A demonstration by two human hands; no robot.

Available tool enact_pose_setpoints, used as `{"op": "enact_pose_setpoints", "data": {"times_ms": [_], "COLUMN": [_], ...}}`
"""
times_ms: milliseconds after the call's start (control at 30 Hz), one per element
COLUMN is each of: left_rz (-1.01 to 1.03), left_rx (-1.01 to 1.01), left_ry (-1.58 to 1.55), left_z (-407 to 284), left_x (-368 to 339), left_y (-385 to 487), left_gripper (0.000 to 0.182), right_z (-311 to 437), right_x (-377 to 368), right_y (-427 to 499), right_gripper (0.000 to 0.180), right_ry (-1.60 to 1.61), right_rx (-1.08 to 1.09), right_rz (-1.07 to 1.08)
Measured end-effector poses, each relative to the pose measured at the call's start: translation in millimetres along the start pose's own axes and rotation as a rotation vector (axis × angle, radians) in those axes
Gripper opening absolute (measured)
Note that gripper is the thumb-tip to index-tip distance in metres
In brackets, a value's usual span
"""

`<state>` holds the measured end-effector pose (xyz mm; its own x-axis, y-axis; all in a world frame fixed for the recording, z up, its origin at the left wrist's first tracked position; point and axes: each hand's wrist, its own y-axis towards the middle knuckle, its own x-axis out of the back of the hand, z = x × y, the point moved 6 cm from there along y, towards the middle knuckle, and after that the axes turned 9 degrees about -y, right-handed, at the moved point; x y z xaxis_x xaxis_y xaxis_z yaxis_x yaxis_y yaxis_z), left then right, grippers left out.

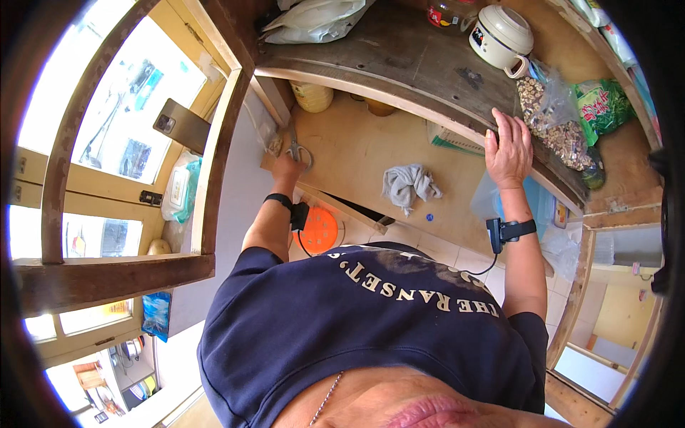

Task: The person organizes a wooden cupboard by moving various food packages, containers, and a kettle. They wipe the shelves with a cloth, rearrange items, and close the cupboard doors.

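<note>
My left hand (286, 170) is low in the cabinet at the left, its fingers closed on the grey handle loops of a pair of scissors (293, 140). The blades point away from me, near the left wall of the lower shelf (353, 139). My right hand (508, 152) lies palm down over the wooden front edge of the upper shelf (417, 64), fingers extended and holding nothing. Just beyond it lies a clear plastic bag of dried, speckled pieces (554, 123). A crumpled grey cloth (409, 184) rests on the lower board between my hands.
A cream lidded mug (500, 35), a jar (449, 13), a green packet (602, 109) and a white plastic bag (318, 21) sit on the upper shelf. A yellowish tub (312, 96) stands below. An orange stool (317, 230) is under the board. A wooden frame (206, 160) stands left.
</note>
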<state>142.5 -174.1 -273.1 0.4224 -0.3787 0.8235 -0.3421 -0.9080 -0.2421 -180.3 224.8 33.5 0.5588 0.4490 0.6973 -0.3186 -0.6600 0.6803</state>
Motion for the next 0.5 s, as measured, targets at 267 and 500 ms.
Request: {"op": "enact_pose_setpoints", "data": {"times_ms": [267, 500], "left_rz": [0.034, 0.033], "left_rx": [-0.023, -0.44], "left_ry": [-0.152, -0.753], "left_z": [-3, -80], "left_x": [1, 41], "left_y": [-39, -153], "left_gripper": [0.044, 0.026], "right_z": [1, -1], "right_x": [1, 1], "right_y": [-2, -5], "right_gripper": [0.046, 0.045], "right_ry": [-0.02, -0.019], "right_rx": [-0.016, -0.017], "right_rz": [-0.017, -0.018]}}
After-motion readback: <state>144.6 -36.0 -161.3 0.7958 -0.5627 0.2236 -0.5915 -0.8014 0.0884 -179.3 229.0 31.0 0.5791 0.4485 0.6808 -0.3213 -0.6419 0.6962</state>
